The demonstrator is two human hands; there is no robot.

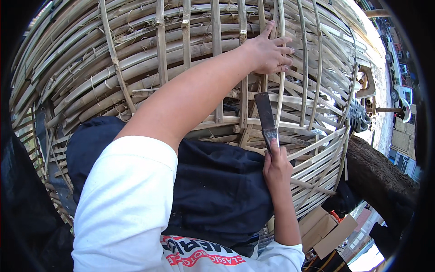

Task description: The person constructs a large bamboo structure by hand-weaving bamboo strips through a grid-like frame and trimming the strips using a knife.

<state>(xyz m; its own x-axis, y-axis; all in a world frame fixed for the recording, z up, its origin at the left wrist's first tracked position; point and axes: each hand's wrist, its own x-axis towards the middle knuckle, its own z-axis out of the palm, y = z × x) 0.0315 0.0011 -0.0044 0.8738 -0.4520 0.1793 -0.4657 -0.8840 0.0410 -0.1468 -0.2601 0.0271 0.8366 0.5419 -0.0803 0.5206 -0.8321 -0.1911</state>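
Below the lower end of the flat, dark metal blade tool (265, 111), the person's right hand (277, 164) is closed around its grip, thumb laid along it, and the blade points away from the body. Beyond the tool's tip, the left hand (268, 52) is open, palm down, fingers spread over the pale, split-bamboo lattice frame (216, 27); I cannot tell how firmly it rests there. The two hands are well apart. Whether the blade touches the strips behind it cannot be told.

Counted, there are two hands, one tool and one frame; at least eight long strips run away from the body, crossing many curved ones.

Nearest, to the lower left of the tool, are a white, short fabric sleeve (127, 181) and a black, loose cloth garment (217, 181) across the lap, which hides the lower part of the frame. The bare left forearm (199, 90) slants across to the left of the tool, covering some of the lattice. To the tool's lower right stands one open, brown cardboard box (324, 229); farther right lies one thick, rough brown log (378, 167). Farthest off, to the right, is a white, wheeled vehicle (405, 93).
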